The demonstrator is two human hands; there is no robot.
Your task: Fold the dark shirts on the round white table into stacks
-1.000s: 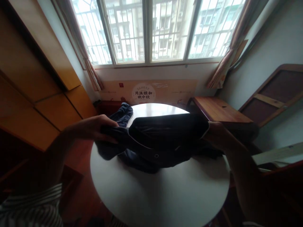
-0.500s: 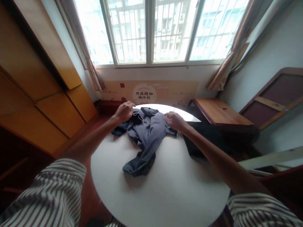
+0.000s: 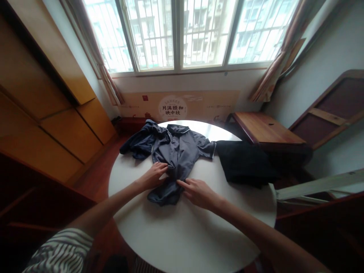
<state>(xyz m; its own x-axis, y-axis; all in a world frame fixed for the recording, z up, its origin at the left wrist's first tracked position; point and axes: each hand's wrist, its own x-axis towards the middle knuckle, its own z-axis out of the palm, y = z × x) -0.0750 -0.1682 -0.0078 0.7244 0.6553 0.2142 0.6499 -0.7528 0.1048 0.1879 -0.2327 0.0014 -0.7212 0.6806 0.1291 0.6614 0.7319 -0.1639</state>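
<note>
A grey short-sleeved polo shirt (image 3: 182, 151) lies on a round white table (image 3: 216, 223). Its dark collar and sleeve cuff have white trim. The upper part is spread out, while the lower part is bunched and twisted toward me. My left hand (image 3: 155, 175) reaches the left edge of the narrowed middle, its fingers stretched out over the fabric. On the opposite edge is my right hand (image 3: 197, 192), index finger extended to the cloth and the other fingers loosely bent. I see no cloth gripped in either hand.
Dark navy clothing (image 3: 139, 142) is heaped at the table's left, touching the shirt. A folded black cloth (image 3: 244, 161) lies over the right side. A wooden desk (image 3: 267, 129) stands beyond it, near the window wall. Orange cabinets (image 3: 71, 132) line the left.
Both my hands have come down from beside the collar and sleeve to the shirt's narrowed middle. The shirt's shoulders and right sleeve now lie flatter. The view has tilted slightly.
</note>
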